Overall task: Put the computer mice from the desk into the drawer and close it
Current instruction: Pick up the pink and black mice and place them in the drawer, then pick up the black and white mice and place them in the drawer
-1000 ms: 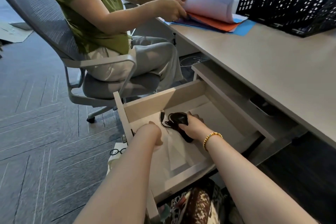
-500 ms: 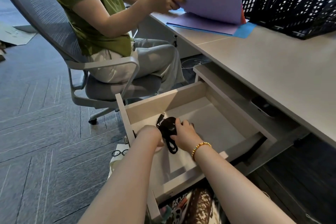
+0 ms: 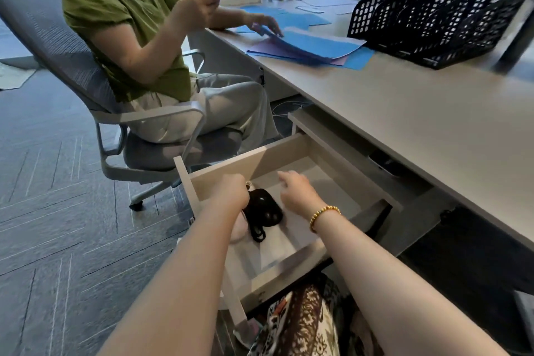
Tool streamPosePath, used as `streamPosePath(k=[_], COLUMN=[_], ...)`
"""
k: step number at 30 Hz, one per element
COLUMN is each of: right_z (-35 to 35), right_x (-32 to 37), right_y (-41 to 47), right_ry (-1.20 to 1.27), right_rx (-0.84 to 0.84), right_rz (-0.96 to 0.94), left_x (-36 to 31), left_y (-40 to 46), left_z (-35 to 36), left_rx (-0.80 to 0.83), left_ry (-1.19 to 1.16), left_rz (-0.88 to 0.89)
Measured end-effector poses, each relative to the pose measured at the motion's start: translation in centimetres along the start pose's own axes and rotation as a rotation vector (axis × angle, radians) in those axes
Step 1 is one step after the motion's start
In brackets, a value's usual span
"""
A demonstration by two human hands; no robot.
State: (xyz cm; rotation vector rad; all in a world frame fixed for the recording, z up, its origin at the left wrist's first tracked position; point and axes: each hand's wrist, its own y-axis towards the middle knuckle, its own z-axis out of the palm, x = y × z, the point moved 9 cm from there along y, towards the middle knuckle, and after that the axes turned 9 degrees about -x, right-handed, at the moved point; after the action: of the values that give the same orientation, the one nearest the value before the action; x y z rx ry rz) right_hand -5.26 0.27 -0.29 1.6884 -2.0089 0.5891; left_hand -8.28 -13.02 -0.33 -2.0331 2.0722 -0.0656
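Note:
The pale wooden drawer point(image 3: 261, 156) under the desk point(image 3: 433, 124) stands pulled out. A black computer mouse point(image 3: 264, 208) lies in its left part with its coiled cable point(image 3: 258, 233) beside it. A pale rounded object point(image 3: 239, 229), possibly another mouse, shows from under my left forearm. My left hand point(image 3: 231, 191) is bent down into the drawer just left of the black mouse, its fingers hidden. My right hand point(image 3: 297, 193), with a bead bracelet, hovers above the drawer to the right of the mouse, fingers apart and holding nothing.
Another person in a green top point(image 3: 121, 32) sits on a grey office chair point(image 3: 86, 89) just left of the drawer, handling blue and purple paper sheets point(image 3: 312, 43) on the desk. A black mesh file tray point(image 3: 439, 9) stands at the desk's back right.
My right hand has let go of the black mouse and lifted off it. The mouse now lies further left in the drawer, next to my left hand.

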Motion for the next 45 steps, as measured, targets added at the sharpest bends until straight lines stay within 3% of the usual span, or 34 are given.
streamPosePath(k=[6, 10, 14, 20, 26, 36, 41, 45], right_z=[-14.3, -23.3, -31.4, -39.8, -44.3, -47.9, -50.2, -51.5], right_x=[1.5, -1.5, -8.1, -19.9, -29.6, -38.9, -42.9, -44.9], right_y=[-4.6, -9.1, -15.7, -28.6, -40.9, -49.6, -51.2, -53.3], right_ry=[0.159, 0.089, 0.0, -0.126, -0.109, -0.054, 0.019, -0.064], right_rx=[-0.548, -0.856, -1.068, -1.246, -1.355, -1.521, -1.612, -1.673], right_rz=[-0.116, -0.057, 0.039, 0.259, 0.483, 0.63, 0.68, 0.75], left_x=[-7.9, -15.5, -25.1, -39.5, -51.6, -63.3, -68.1, -70.6], left_y=[-4.1, -8.5, -14.0, -23.2, -34.4, -42.9, -45.8, -48.1], left_z=[-10.4, -14.5, -15.0, -11.2, -5.3, 1.6, 3.3, 3.7], left_rx=[-0.396, -0.497, -0.491, -0.339, -0.113, 0.071, 0.161, 0.181], left_ry=[-0.361, -0.491, -0.551, -0.698, -0.652, -0.717, -0.898, -0.912], left_rz=[0.204, 0.4, 0.578, 0.81, 1.008, 1.111, 1.114, 1.189])
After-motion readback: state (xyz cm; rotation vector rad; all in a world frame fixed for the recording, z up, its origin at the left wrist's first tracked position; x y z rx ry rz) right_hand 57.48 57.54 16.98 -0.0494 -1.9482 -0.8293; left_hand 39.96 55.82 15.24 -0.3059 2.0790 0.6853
